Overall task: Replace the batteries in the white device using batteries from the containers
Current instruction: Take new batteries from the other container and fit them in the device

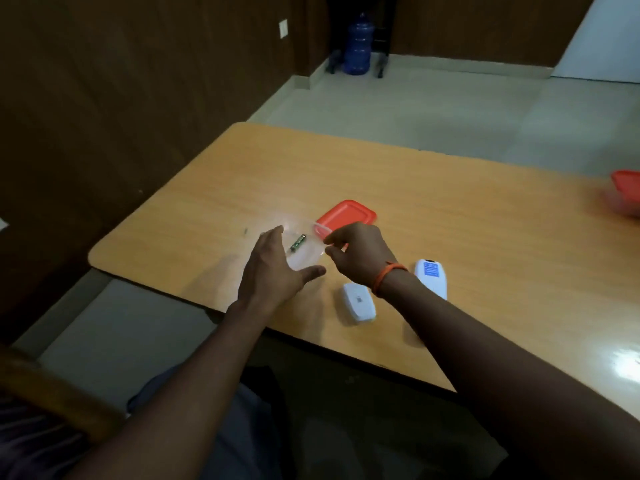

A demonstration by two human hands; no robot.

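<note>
A clear plastic container sits on the wooden table with a green battery lying inside. My left hand is spread over its near left side, fingers straight. My right hand hovers at the container's right rim with fingers curled; I cannot see anything between them. The red lid lies just behind. The white device lies by my right wrist, and its white cover rests to the left of it near the table edge.
A second red-lidded container stands at the table's far right. A small dark speck lies left of the clear container. A wooden chair arm is at lower left. A blue water jug stands on the floor far behind.
</note>
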